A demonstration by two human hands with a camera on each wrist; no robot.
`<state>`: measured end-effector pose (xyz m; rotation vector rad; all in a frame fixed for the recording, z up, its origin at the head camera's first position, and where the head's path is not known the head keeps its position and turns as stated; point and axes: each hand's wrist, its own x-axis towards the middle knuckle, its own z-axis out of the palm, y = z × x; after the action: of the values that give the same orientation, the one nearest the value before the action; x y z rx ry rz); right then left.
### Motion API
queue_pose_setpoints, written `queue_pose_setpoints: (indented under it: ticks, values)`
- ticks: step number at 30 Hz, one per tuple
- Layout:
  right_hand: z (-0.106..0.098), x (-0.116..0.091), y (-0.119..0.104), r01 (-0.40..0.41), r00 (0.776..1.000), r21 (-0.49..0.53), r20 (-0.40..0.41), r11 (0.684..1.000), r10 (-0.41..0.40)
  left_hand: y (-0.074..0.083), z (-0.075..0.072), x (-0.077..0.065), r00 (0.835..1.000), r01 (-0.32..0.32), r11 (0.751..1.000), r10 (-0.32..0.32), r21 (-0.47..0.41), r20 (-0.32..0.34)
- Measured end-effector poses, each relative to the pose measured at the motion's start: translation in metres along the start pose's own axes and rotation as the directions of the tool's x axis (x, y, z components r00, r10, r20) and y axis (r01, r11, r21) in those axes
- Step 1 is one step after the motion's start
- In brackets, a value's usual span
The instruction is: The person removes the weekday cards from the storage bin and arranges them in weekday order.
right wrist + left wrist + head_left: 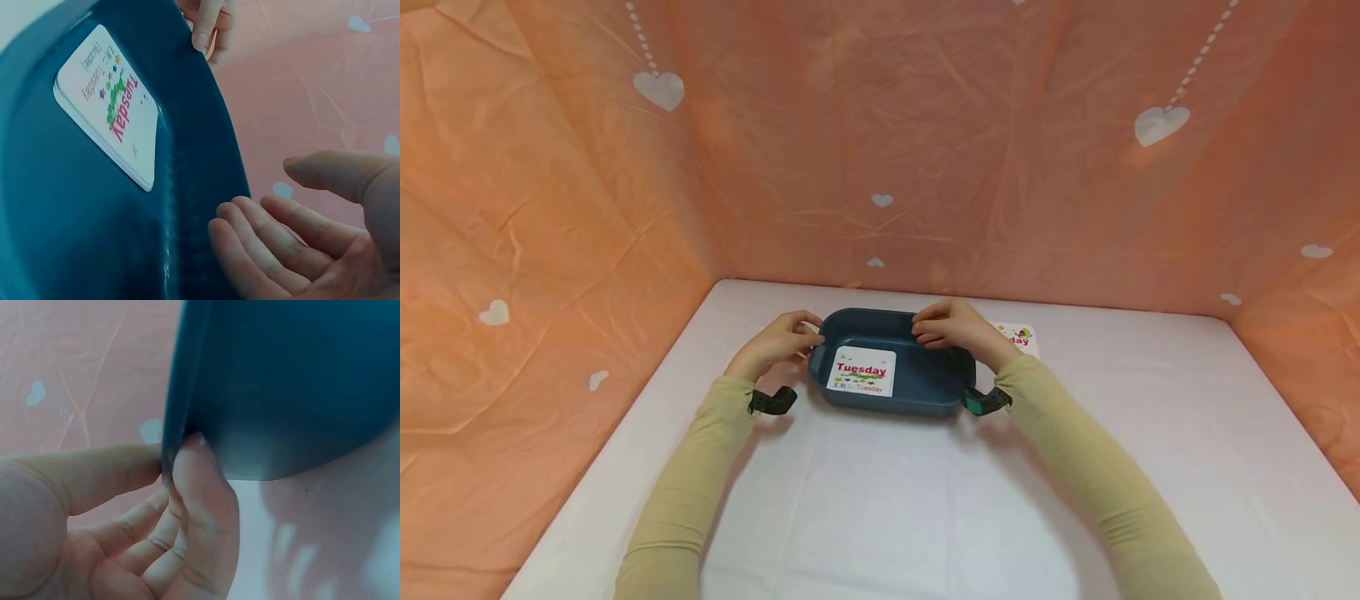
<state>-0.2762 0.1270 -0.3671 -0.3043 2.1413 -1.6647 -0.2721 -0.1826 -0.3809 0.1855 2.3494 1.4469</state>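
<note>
Tray: dark blue [928, 375], mid-table twd far edge; smooth, semi-gloss, rect. w/ rounded corners, raised walls & thin rim; looks like hard plastic or coated metal, can't tell which. Can't tell if base is fully down on cloth.
Left hand [775, 340]: at tray's L end; thumb & forefinger pinch thin rim, one each side of wall; other fingers loosely bent below, seen in L wrist view.
Right hand [951, 323]: at tray's far wall, twd R end; fingers extended, slightly bent, side by side, thumb well apart; nothing pinched. Fingertips right by rim; can't tell if touching.
Card stack [861, 372]: in tray, flat on floor at L end; squarish, rounded corners, white, smooth; edge shows thickness, so >1 card. Top reads "Tuesday" in red, smaller orange "Tuesday" + Chinese chars, green squiggle, small coloured stars.
Other card [1021, 337]: on table, R of tray, behind R wrist; white, rounded corner, red "day" + small coloured pic visible, rest hidden.
Table [880, 500]: white cloth, matte, faint creases.
Backdrop [925, 150]: orange-pink sheet, thin, wrinkled, slight sheen; white hearts [658, 90], some on dotted strings.
Sleeves [681, 483]: pale yellow-green, soft knit-like fabric, snug, bunched in folds.
Wrist straps [772, 402]: black, one per wrist, w/ small blocky unit.
</note>
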Motion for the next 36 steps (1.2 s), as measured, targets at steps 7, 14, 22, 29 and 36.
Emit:
queue_pose_setpoints:
  ticks: [7,14,22,29,36]
  values:
    - [0.011,0.005,0.005,-0.030,0.998,-0.048,0.057,0.998,0.033,-0.003,0.001,0.002,1.000,0.011,1.000,-0.011,-0.001,-0.011]
    - [0.016,0.009,0.006,-0.066,0.995,-0.035,0.074,0.997,0.069,-0.004,0.002,0.001,1.000,0.003,1.000,-0.003,-0.005,-0.012]
    - [0.015,0.017,0.003,-0.112,0.993,0.021,0.044,0.993,0.111,-0.005,0.002,0.003,1.000,0.017,1.000,-0.017,-0.018,-0.013]
    - [0.019,0.021,0.004,-0.162,0.984,-0.014,0.069,0.987,0.162,-0.006,0.002,0.003,1.000,0.016,1.000,-0.016,-0.015,-0.007]
    - [0.021,0.020,0.005,-0.186,0.977,-0.081,0.088,0.979,0.193,-0.005,0.002,0.005,1.000,0.008,1.000,-0.008,-0.019,0.002]
